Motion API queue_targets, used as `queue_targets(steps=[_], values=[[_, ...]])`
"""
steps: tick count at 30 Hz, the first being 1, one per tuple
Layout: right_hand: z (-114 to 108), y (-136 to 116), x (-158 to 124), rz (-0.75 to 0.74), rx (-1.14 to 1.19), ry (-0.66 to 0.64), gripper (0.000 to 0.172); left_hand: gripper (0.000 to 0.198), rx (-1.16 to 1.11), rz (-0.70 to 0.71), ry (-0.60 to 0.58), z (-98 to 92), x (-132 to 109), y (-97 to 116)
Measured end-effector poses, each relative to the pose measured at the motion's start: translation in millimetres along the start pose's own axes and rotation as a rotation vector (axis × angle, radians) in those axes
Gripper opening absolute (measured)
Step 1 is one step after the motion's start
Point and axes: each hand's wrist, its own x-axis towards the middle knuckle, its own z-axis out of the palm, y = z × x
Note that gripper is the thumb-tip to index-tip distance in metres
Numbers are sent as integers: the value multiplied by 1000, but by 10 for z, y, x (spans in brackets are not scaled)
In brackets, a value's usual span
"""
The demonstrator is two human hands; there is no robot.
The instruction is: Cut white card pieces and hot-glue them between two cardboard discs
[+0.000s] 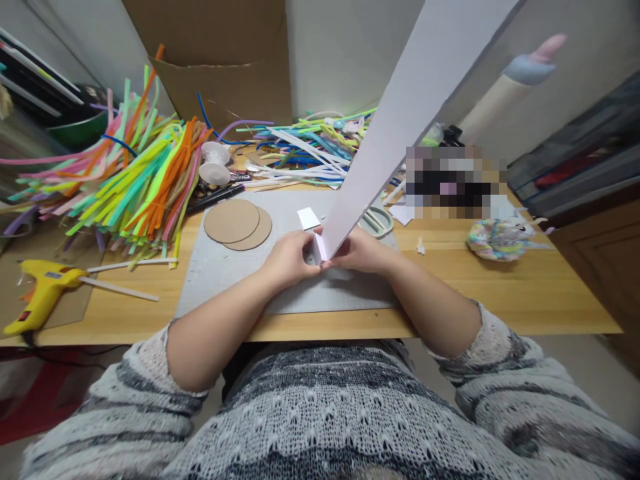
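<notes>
A long white paper strip (400,113) rises from my hands toward the upper right, past the camera. My left hand (287,260) and my right hand (363,252) are both closed, pinching the strip's folded lower end over the grey cutting mat (225,280). Two round cardboard discs (237,223) lie overlapped on the mat just beyond my left hand. A small white paper square (309,218) rests on the mat ahead of my fingers.
A big heap of coloured pipe cleaners (125,173) covers the table's left. A yellow glue gun (43,293) lies at the front left. More strips (310,143), a thread spool (215,163) and a cardboard box (220,67) sit at the back. A fluffy pastel piece (497,239) lies right.
</notes>
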Motion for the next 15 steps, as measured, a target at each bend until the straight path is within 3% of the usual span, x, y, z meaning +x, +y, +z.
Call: queue_targets(steps=[8,15], values=[[37,20,38,-29,-81,60,51,45,40,-97,59,43,-42,25],[51,32,67,-15,-100,80,50,46,45,-93,-3,16,-41,52]])
